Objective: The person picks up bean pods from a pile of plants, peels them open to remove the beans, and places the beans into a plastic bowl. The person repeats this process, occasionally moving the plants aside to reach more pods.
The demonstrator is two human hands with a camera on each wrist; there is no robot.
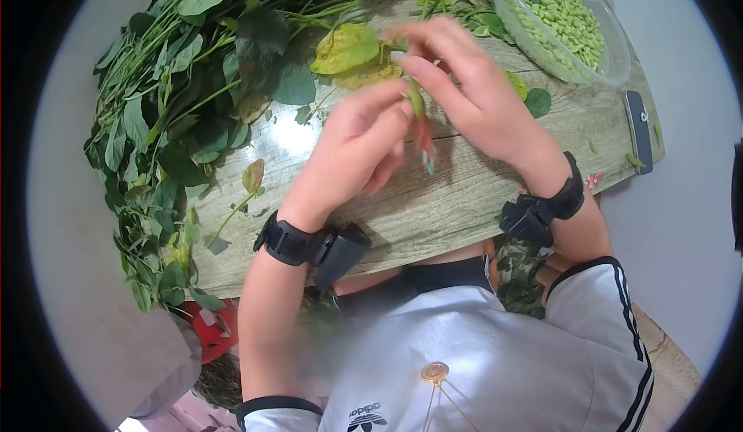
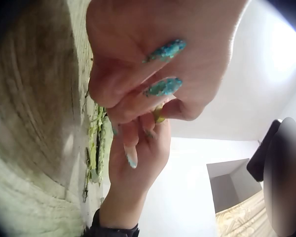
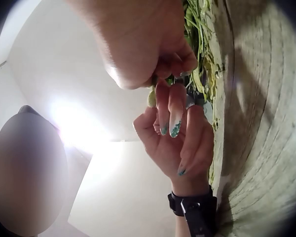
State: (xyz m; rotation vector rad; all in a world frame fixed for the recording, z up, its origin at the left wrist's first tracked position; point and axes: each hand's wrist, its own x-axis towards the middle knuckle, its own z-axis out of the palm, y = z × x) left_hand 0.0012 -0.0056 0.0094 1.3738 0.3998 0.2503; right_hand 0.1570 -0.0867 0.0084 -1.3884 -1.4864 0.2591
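Observation:
My left hand (image 1: 360, 142) pinches a green bean pod (image 1: 416, 99) between thumb and index finger above the table. Its other fingers are curled, and their long teal glittery nails show in the left wrist view. Close by, my right hand (image 1: 480, 84) bends thumb and index finger together round a bit of green at the pod's upper side. In the right wrist view the pod (image 3: 151, 98) bridges the two hands, its upper end hidden by the right fingers. A yellow leaf (image 1: 346, 49) lies just beyond the hands.
A heap of leafy bean stalks (image 1: 186, 84) covers the table's left and far side. At the far right stands a clear plastic bowl (image 1: 534, 56) of shelled green beans. A phone (image 1: 638, 130) lies at the right edge of the wooden table (image 1: 309, 231).

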